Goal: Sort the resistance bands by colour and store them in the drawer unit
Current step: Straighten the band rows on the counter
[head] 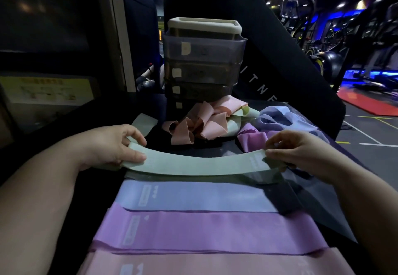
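Nearest, we see three bands laid flat in rows across the dark surface (pixel 185 147). A pink band (pixel 215 264) lies at the bottom edge. A purple band (pixel 204 231) overlaps its far edge, and a pale blue band (pixel 193 197) lies beyond that. Each carries a pale printed label near its left end. The purple row shows doubled edges at its left, so we cannot tell how many layers lie there.

Just beyond the blue row, a mint green band (pixel 200 163) is stretched between two hands, with a block of white print near its right end. The left hand (pixel 112 145) grips the left end, thumb on top and fingers curled round the edge. The right hand (pixel 301 151) pinches the right end between thumb and fingers. Beneath this band we make out a dim greenish strip lying flat.

Farther on sits a loose heap (pixel 204 123) of tangled bands in which we count four colours. Pink loops are in the middle, green folds behind them, purple to the right and pale blue farthest right. The number of bands in the heap we cannot tell. One more green strip (pixel 144 121) lies apart at the left.

Behind the heap stands the smoky drawer unit (pixel 202 65), upright. We count four drawer fronts stacked, each with a small pale tag at its left. A cream tray (pixel 204 25) sits on top. Gym machines (pixel 323 59) stand far off in blue light.
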`<state>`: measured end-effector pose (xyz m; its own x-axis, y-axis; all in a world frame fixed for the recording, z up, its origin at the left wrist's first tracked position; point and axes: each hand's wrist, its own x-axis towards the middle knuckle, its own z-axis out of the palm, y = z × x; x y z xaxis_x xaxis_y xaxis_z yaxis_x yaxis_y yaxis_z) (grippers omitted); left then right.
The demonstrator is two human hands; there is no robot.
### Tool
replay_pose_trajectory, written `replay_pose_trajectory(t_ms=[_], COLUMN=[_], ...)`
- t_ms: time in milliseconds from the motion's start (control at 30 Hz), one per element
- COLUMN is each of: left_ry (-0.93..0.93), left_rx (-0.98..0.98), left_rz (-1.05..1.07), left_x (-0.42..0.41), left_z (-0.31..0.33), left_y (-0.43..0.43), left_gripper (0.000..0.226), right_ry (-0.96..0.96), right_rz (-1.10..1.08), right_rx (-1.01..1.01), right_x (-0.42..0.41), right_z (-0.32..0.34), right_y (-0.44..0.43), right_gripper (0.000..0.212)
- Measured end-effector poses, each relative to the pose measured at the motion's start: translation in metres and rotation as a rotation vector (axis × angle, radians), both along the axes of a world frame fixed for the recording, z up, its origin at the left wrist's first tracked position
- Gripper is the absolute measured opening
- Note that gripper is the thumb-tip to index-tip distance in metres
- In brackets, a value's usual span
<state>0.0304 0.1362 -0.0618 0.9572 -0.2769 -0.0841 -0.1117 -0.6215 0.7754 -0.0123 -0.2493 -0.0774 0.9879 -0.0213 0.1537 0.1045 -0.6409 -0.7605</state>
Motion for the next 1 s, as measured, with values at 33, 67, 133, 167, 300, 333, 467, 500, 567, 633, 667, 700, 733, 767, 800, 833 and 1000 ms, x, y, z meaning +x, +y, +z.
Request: replay_pose_trajectory(t_ms=[33, 67, 133, 167, 300, 333, 467, 500, 567, 633, 667, 700, 733, 767, 800, 833, 1000], left_ry=[0.010, 0.020, -0.002, -0.022, -0.062, -0.061, -0.025, -0.022, -0.024, -0.030, -0.030, -0.031, -0.032, -0.033, -0.036, -0.037, -0.073], left_rx=[0.029, 0.066, 0.154, 0.192, 0.301, 0.304, 0.312, 0.318, 0.326, 0.335, 0.338, 0.341, 0.347, 0.356, 0.361, 0.360, 0.296], left_rz=[-0.002, 0.004, 0.033, 0.042, 0.084, 0.090, 0.071, 0.065, 0.060, 0.060, 0.059, 0.059, 0.058, 0.058, 0.059, 0.060, 0.096], left_x=[-0.0013, -0.0018, 0.0013, 0.0023, 0.0027, 0.0025, -0.0001, -0.0004, -0.0008, -0.0008, -0.0009, -0.0007, -0.0004, -0.0002, -0.0002, -0.0003, -0.0005], left_z=[-0.0002, -0.0006, -0.0026, -0.0035, -0.0054, -0.0060, -0.0066, -0.0061, -0.0056, -0.0060, -0.0059, -0.0064, -0.0066, -0.0068, -0.0067, -0.0063, -0.0042], left_y=[-0.0023, -0.0044, -0.0059, -0.0061, -0.0077, -0.0085, -0.0108, -0.0106, -0.0105, -0.0104, -0.0107, -0.0105, -0.0103, -0.0101, -0.0099, -0.0097, -0.0107], left_gripper=[0.082, 0.064, 0.035, 0.031, 0.029, 0.028, 0.025, 0.024, 0.026, 0.027, 0.028, 0.028, 0.028, 0.028, 0.028, 0.028, 0.027], right_ry=[-0.003, -0.006, 0.010, 0.021, 0.050, 0.058, 0.085, 0.095, 0.120, 0.134, 0.137, 0.138, 0.137, 0.135, 0.134, 0.132, 0.033], right_rz=[-0.010, -0.016, -0.024, -0.023, -0.031, -0.028, -0.022, -0.016, -0.013, -0.015, -0.014, -0.012, -0.014, -0.017, -0.022, -0.026, -0.067], right_rx=[-0.034, -0.067, -0.141, -0.173, -0.226, -0.245, -0.274, -0.265, -0.250, -0.272, -0.296, -0.320, -0.341, -0.355, -0.364, -0.370, -0.403], right_x=[-0.0001, 0.0003, 0.0016, 0.0018, 0.0033, 0.0031, 0.0011, 0.0002, -0.0005, -0.0001, 0.0005, 0.0014, 0.0019, 0.0019, 0.0017, 0.0011, -0.0009], right_z=[-0.0005, -0.0010, -0.0024, -0.0027, -0.0046, -0.0048, -0.0033, -0.0023, -0.0011, -0.0010, -0.0017, -0.0024, -0.0030, -0.0030, -0.0027, -0.0024, 0.0008], right_y=[0.0012, 0.0024, 0.0041, 0.0045, 0.0029, 0.0026, 0.0008, -0.0002, -0.0020, -0.0028, -0.0026, -0.0023, -0.0019, -0.0017, -0.0018, -0.0021, 0.0013], right_gripper=[0.008, 0.009, 0.011, 0.011, 0.013, 0.014, 0.015, 0.015, 0.014, 0.015, 0.016, 0.016, 0.017, 0.017, 0.017, 0.017, 0.016])
